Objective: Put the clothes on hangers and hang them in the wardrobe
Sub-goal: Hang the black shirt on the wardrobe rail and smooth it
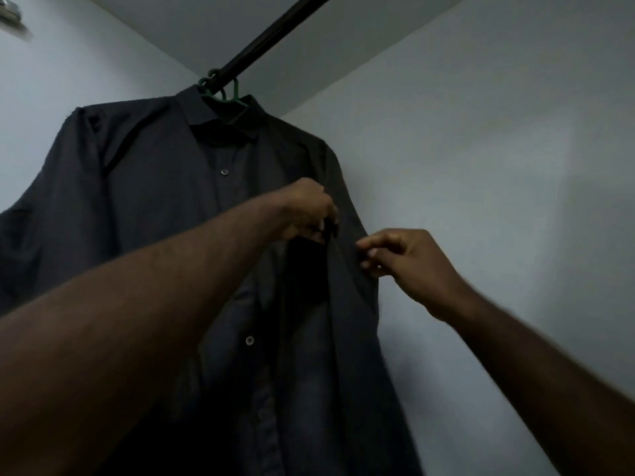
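Both hands [305, 214] [398, 255] seemingly pinch the hung shirt's [144, 187] front edges.

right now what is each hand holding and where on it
The left hand pinches the dark shirt at its front edge, mid-chest. The right hand holds nothing, fingers curled beside the shirt.

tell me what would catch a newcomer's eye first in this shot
The dark button-up shirt fills the left and middle of the view, hanging from a green hanger hooked over the black rail that runs to the top. In front of it, at mid-frame, the left hand pinches the shirt's front edge, while the right hand sits just right of the cloth with fingers curled; whether it touches the fabric is unclear.
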### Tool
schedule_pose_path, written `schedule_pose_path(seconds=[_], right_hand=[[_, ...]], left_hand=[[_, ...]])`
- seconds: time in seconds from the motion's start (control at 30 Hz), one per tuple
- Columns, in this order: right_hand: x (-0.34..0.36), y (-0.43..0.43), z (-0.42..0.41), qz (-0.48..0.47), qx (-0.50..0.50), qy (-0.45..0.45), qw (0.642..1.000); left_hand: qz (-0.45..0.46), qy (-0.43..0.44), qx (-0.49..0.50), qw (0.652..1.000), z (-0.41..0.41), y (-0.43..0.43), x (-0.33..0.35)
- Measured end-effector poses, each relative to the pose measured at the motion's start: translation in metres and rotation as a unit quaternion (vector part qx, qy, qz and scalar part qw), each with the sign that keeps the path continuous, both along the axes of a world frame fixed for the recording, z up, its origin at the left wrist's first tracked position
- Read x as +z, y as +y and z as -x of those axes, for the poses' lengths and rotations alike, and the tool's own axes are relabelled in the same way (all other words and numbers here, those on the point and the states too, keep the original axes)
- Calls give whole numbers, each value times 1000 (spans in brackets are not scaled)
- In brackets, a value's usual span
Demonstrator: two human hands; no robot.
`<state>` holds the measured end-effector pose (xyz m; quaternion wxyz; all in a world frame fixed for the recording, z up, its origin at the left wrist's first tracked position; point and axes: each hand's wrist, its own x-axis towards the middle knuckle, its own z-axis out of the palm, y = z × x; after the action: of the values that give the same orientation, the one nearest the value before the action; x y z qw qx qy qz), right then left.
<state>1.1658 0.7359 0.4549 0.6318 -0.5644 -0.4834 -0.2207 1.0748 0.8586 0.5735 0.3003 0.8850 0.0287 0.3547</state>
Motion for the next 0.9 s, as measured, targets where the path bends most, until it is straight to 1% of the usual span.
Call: schedule_pose_path(seconds=[0.03, 0.07, 0.1, 0.17, 0.2, 0.23, 0.27, 0.3, 0.33, 0.37, 0.4, 0.47, 0.53, 0.57, 0.6, 0.67, 0.73, 0.8, 0.83, 0.87, 0.9], right_hand=[[-13, 3, -7, -35, -49, 39, 997], [-26, 7, -11, -59, -66, 96, 991], [-35, 13, -15, -62, -50, 163, 983], [-45, 28, -20, -9, 47, 292, 955], [-45, 36, -19, 17, 107, 327, 939], [-43, 43, -15, 24, 178, 345, 921], [-38, 50, -13, -1, 257, 355, 899], [-30, 57, -12, -45, 330, 363, 871], [-21, 62, -10, -87, 379, 366, 845], [-9, 66, -12, -120, 403, 366, 830], [3, 69, -12, -148, 409, 364, 824], [28, 70, -17, -216, 393, 356, 820], [47, 68, -26, -261, 385, 350, 814], [54, 66, -29, -266, 383, 347, 814], [59, 66, -33, -258, 374, 341, 823], [58, 69, -39, -221, 329, 345, 851], [44, 76, -46, -218, 241, 362, 874], [25, 79, -46, -249, 149, 370, 882], [16, 79, -42, -262, 84, 355, 893], [8, 77, -34, -273, 4, 319, 908], [-1, 76, -23, -293, -56, 268, 916]], left_hand=[[22, -6, -19, 1000, 7, 4, -9], [45, -6, -36, 998, 15, 6, -19], [64, -2, -55, 996, 23, 9, -27], [93, 8, -78, 993, 36, 15, -42], [105, 9, -84, 991, 43, 17, -49], [114, 8, -86, 990, 51, 19, -56], [118, 7, -87, 989, 58, 19, -62], [122, 3, -83, 989, 66, 20, -69], [125, 1, -75, 989, 75, 20, -75], [129, 0, -64, 990, 81, 23, -81], [132, -1, -47, 990, 87, 24, -86], [126, -19, 6, 992, 96, 29, -93], [114, -55, 52, 991, 100, 34, -99], [109, -82, 64, 989, 103, 37, -101], [96, -112, 73, 986, 104, 40, -104], [51, -152, 95, 982, 110, 46, -112], [-22, -166, 138, 976, 113, 52, -118], [-58, -148, 178, 971, 115, 55, -124], [-65, -133, 193, 970, 115, 55, -126], [-79, -115, 205, 969, 114, 56, -127], [-99, -91, 216, 967, 114, 56, -129]])
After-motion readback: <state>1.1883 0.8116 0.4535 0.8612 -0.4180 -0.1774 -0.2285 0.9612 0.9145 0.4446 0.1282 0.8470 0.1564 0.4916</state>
